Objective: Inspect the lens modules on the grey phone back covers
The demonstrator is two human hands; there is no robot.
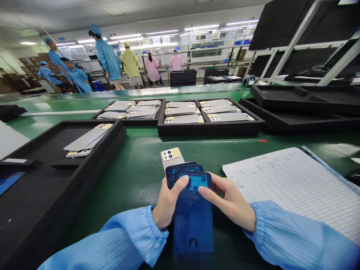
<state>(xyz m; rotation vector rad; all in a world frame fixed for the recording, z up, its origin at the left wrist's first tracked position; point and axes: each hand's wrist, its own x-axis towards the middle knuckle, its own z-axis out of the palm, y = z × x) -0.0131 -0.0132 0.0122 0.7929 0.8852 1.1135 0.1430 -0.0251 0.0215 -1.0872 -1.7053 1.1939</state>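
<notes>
Both my hands grip a small fanned stack of dark blue phone back covers [192, 217] above the green bench. My left hand [168, 198] closes around the left edge, its thumb pressing on the front cover near the top. At the upper right corner, my right hand [232, 200] pinches the front cover, with its thumb on the blue face and its fingers behind. Beyond the stack, a silver phone back cover [172, 155] with a camera block and a yellow patch shows its upper part; its lower part is hidden by the blue covers.
Black foam trays [209, 129] of silver covers stand across the bench [135, 161]. At left, another black tray [92, 180] holds a few silver covers [87, 140]. An open notebook [292, 183] lies right; stacked black trays [306, 120] stand behind it. Several people are in the background.
</notes>
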